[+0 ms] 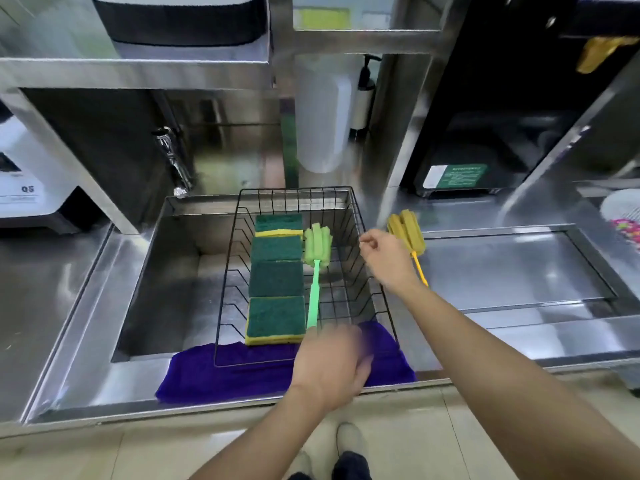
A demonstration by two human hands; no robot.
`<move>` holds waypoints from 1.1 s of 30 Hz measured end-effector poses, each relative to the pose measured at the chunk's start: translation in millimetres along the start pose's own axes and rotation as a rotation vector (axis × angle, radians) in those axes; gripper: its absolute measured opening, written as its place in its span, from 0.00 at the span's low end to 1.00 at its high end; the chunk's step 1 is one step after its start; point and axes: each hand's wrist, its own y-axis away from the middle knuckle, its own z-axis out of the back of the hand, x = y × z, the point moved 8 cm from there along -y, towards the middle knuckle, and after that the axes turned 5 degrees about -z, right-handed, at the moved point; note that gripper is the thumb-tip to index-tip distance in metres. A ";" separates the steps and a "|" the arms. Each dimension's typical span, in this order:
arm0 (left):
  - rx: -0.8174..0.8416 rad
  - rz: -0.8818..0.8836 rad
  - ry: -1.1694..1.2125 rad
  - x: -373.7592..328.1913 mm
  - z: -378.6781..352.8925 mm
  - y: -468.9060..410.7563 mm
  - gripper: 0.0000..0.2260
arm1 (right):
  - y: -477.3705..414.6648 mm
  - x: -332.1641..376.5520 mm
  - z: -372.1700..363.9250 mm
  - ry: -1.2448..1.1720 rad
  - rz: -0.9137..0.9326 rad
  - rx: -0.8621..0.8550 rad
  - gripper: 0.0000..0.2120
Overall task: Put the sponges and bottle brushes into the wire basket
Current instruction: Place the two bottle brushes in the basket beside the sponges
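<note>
basket [349,216]: straddles sink on purple cloth [214,368] | four sponges [276,278] in a row inside, left, leaving room | green brush [316,265] inside beside them | left hand [332,365]: blurred at the green brush's handle end, grip unclear | right hand [384,258]: loosely curled, empty, beside yellow brush [408,233] on surface right of basket

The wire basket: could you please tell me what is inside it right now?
The wire basket holds four green sponges in a row and a green bottle brush beside them. The left hand covers the brush's handle end.
</note>
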 end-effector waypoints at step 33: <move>0.065 -0.069 -0.024 11.2 -1.0 3.5 0.15 | 25.5 -7.1 26.6 -0.067 -0.029 -0.106 0.18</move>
